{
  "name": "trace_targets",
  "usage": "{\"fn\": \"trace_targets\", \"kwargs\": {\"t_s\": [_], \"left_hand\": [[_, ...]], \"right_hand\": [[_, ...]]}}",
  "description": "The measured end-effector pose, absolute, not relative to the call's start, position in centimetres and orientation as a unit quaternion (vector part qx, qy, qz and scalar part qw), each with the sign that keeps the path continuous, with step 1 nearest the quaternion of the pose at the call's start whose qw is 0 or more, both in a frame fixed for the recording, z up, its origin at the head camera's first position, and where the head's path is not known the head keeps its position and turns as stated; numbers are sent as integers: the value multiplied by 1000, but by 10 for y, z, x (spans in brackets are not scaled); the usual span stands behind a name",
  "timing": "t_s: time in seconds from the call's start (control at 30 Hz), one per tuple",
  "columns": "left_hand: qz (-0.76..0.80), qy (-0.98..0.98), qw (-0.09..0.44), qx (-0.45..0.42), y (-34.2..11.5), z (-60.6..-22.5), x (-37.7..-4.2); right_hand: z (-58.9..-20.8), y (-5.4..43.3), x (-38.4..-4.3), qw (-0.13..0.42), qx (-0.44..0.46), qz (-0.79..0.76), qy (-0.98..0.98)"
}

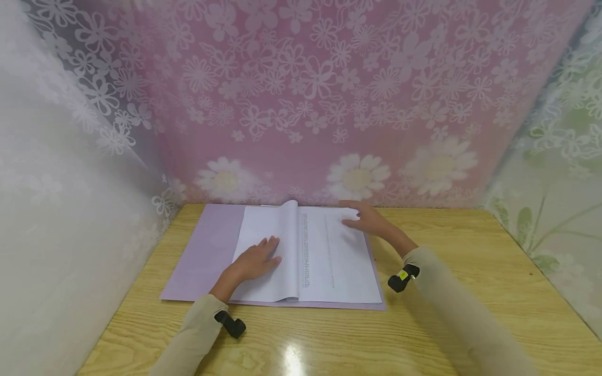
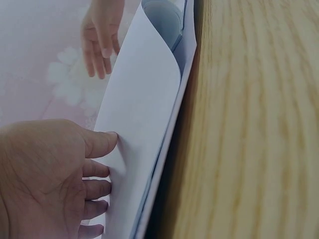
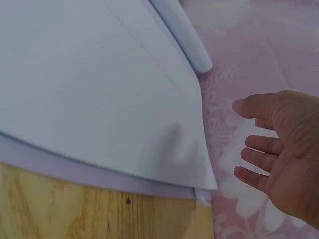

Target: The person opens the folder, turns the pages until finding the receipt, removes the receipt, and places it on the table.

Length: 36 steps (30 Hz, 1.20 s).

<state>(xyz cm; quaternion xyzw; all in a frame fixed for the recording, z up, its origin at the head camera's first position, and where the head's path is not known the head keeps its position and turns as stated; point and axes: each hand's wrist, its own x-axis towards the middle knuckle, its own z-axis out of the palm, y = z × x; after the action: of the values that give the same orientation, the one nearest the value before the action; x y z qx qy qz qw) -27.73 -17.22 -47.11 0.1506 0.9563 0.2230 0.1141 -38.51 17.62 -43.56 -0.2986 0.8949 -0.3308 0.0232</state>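
Note:
A purple folder (image 1: 197,256) lies spread on the table with a stack of white sheets inside. The left-hand page (image 1: 256,290) is blank and bulges up in a curl along the middle; the right-hand page (image 1: 352,261) carries narrow columns of small print. My left hand (image 1: 256,260) rests on the blank page with its fingers spread, fingertips on the paper in the left wrist view. Over the upper right corner of the printed page is my right hand (image 1: 369,219), fingers apart, holding nothing. In the right wrist view its shadow falls on that page.
The folder lies on a wooden table (image 1: 470,271), close to the back edge. Behind it hangs a pink flowered curtain (image 1: 301,104), with pale flowered sheets (image 1: 61,183) at the sides. Each sleeve has a black wrist camera (image 1: 230,324) on it.

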Motion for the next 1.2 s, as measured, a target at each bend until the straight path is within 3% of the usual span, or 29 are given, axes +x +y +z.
{"fn": "trace_targets", "kwargs": {"t_s": [0.5,0.77,1.2], "left_hand": [[232,955,110,149,-173,-472,-278],[233,955,110,148,-173,-472,-279],[234,955,108,149,-173,-473,-278]], "right_hand": [[-466,207,-420,20,-257,-336,906],[-473,210,-426,-3,-281,-331,901],[-469,199,-426,38,-229,-313,921]]}}
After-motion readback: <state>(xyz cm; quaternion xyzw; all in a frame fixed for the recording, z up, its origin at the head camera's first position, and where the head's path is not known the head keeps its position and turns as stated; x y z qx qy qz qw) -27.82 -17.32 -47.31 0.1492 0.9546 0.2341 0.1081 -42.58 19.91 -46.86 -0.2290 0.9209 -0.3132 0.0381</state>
